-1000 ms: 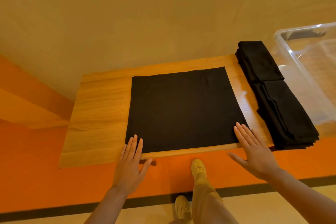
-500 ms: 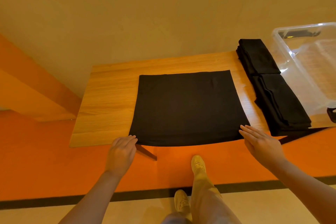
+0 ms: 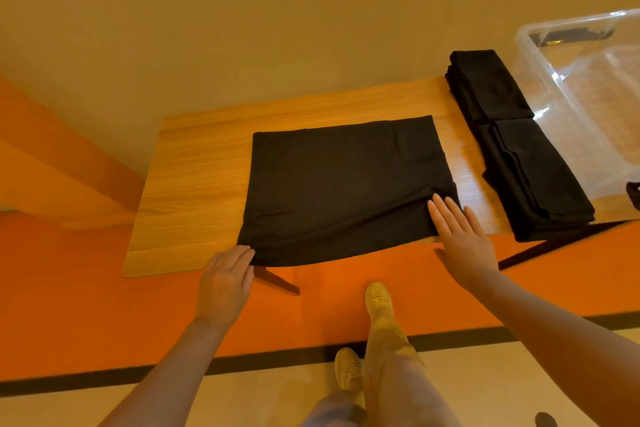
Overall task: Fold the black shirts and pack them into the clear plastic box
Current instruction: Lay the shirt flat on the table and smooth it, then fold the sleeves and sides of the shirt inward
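At the centre of the frame, on a light wooden desk, a person is folding a flat black shirt, its near edge overhanging. The left hand is pinching the lower-left corner with curled fingers; the right hand is pressing flat on the lower-right corner. Folded black shirts are lying beside the clear plastic box, upper right. An uneven lift could skew the fold or drag the shirt off.
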`<state>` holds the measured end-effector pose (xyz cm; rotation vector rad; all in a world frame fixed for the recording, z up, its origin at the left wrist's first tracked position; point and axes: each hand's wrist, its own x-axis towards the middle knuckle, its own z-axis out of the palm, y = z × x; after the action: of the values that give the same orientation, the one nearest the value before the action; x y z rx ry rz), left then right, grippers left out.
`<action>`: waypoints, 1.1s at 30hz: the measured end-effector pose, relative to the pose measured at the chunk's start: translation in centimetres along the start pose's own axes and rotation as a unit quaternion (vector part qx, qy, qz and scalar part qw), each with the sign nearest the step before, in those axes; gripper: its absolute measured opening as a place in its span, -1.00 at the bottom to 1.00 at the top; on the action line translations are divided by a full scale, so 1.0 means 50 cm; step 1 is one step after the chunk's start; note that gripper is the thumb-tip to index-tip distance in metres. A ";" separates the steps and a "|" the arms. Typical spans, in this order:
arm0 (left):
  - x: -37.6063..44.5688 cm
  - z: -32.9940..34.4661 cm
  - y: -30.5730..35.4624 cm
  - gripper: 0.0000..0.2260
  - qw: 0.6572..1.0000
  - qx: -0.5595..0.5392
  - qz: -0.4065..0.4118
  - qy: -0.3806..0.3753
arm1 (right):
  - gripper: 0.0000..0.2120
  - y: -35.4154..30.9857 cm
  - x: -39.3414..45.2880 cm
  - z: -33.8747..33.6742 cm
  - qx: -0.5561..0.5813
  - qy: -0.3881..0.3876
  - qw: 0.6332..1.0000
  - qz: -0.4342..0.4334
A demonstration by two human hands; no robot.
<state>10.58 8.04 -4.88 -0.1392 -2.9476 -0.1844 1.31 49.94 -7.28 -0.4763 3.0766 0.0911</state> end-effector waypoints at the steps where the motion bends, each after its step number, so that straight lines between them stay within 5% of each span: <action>1: 0.006 0.003 -0.003 -0.62 1.000 0.001 -0.003 -0.006 | -0.04 0.009 0.012 -0.002 -0.002 0.000 1.000 0.000; 8: 0.040 0.011 -0.007 -0.47 0.999 0.000 0.030 -0.037 | -0.04 0.047 0.041 -0.015 -0.006 -0.024 0.999 -0.027; 14: 0.009 0.004 -0.013 -0.85 0.996 -0.003 0.093 0.020 | -0.30 0.050 -0.026 -0.010 0.006 0.070 0.995 -0.064; 17: 0.004 -0.004 -0.008 -0.70 0.995 -0.004 0.097 0.017 | -0.33 0.063 -0.039 -0.014 0.000 0.075 0.994 -0.082; 26: -0.008 -0.041 -0.014 -0.65 0.992 -0.025 0.127 0.011 | -0.46 0.104 -0.074 -0.062 0.111 0.094 0.982 -0.121; 30: -0.008 -0.066 -0.018 -0.73 0.994 -0.073 0.086 -0.015 | -0.59 0.123 -0.092 -0.092 0.242 0.028 0.969 -0.042; 33: -0.002 -0.083 -0.014 -0.84 0.988 -0.149 -0.025 -0.020 | -0.74 0.132 -0.098 -0.134 0.343 -0.025 0.938 0.035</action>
<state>11.32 6.81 -0.93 -0.1089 -2.9462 -0.6354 3.85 57.26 -0.05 -0.3093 2.8024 -0.9148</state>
